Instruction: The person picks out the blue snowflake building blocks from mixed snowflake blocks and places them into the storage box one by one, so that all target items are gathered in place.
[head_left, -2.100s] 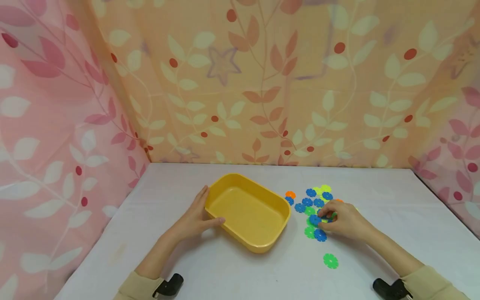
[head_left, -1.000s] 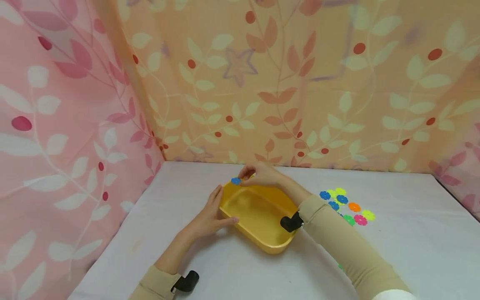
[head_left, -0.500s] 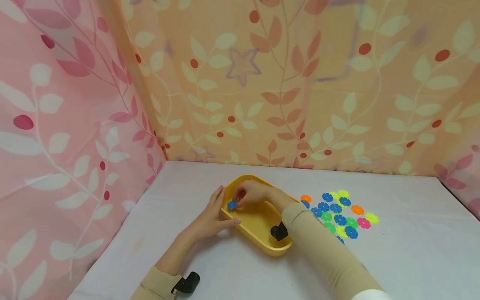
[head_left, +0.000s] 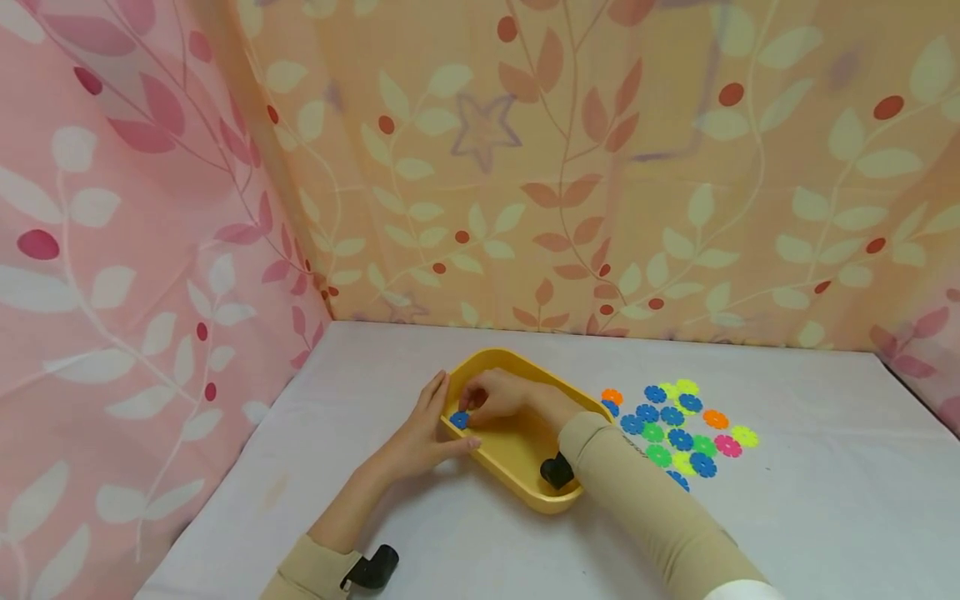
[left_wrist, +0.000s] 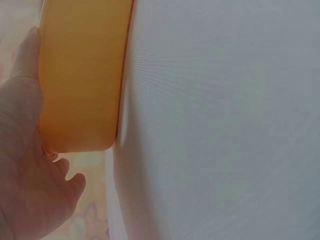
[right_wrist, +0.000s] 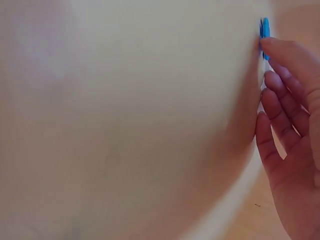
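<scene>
A yellow plastic tray (head_left: 517,446) stands slantwise on the table. My left hand (head_left: 416,437) holds its left end, thumb over the near rim and fingers along the outer side. In the left wrist view, my left hand (left_wrist: 37,190) lies around the tray's end wall (left_wrist: 82,80). My right hand (head_left: 498,393) reaches inside the tray and pinches a blue snowflake building disc (head_left: 459,420) low in its left corner. The right wrist view has the blue disc (right_wrist: 266,37) edge-on under the thumb of my right hand (right_wrist: 292,115). The forearm hides part of the tray.
Right of the tray, several loose snowflake discs (head_left: 680,439) in blue, green, yellow, orange and pink lie on the white table (head_left: 810,500), partly behind the right sleeve (head_left: 645,500). A patterned curtain (head_left: 562,167) stands behind the table, with pink cloth (head_left: 112,333) at the left.
My right hand picked from the pile, crossed left over the tray's far rim and lowered the blue disc into the left corner. My left hand kept hold of the tray.
</scene>
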